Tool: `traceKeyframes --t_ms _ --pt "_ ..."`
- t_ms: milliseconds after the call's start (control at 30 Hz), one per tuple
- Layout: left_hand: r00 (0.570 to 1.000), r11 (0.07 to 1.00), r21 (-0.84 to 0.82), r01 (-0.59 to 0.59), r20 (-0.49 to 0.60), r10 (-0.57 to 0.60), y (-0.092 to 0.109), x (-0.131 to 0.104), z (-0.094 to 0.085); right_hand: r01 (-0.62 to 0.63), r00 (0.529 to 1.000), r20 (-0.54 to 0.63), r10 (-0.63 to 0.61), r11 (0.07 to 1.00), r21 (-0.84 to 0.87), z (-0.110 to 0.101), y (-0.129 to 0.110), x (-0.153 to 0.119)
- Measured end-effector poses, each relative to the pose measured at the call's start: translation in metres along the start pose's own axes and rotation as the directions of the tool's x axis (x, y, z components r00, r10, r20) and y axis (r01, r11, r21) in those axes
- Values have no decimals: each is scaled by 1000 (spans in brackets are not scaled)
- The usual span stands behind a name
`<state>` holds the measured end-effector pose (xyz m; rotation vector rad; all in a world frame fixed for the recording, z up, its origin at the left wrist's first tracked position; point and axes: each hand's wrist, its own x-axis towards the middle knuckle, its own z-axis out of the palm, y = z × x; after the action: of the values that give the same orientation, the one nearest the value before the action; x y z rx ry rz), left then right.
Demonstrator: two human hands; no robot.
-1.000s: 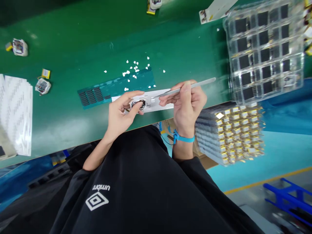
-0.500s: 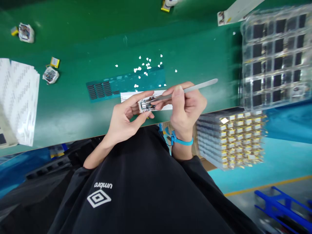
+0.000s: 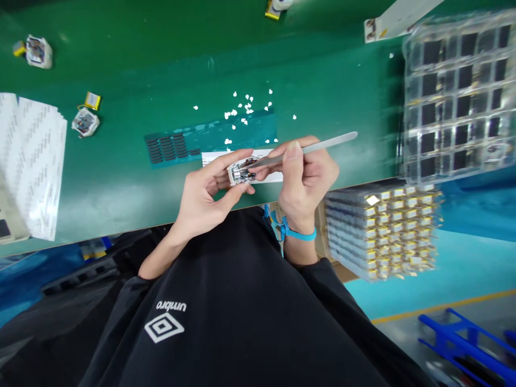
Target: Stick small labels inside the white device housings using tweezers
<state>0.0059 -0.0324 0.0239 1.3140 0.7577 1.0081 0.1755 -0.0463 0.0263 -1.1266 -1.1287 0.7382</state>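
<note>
The left hand (image 3: 203, 201) pinches the small white case (image 3: 237, 174) by its edges, probably to keep its open face steady and reachable, while the right hand (image 3: 306, 174) grips the tweezers (image 3: 318, 146) just beside it, their tips angled into the case.

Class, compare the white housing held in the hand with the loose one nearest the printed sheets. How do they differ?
The held housing is in the left hand; the loose housing lies on the green table.
The right hand's metal tool reaches into the held housing; nothing touches the loose housing's open top.

Both are white and open, with small parts showing inside.
</note>
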Motion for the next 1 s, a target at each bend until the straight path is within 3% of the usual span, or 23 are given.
traceKeyframes --t_ms 233,433,1000 --pt "1000 999 42 20 1 -20 4 1 -1 -100 995 -33 97 989 -109 2 0 0" --pt "1000 999 29 23 8 -23 2 2 -2 -34 998 -58 30 996 -85 5 0 -1" --pt "1000 999 47 24 2 -25 4 -1 -1 -7 1000 -25 6 1000 -18 3 5 -4"
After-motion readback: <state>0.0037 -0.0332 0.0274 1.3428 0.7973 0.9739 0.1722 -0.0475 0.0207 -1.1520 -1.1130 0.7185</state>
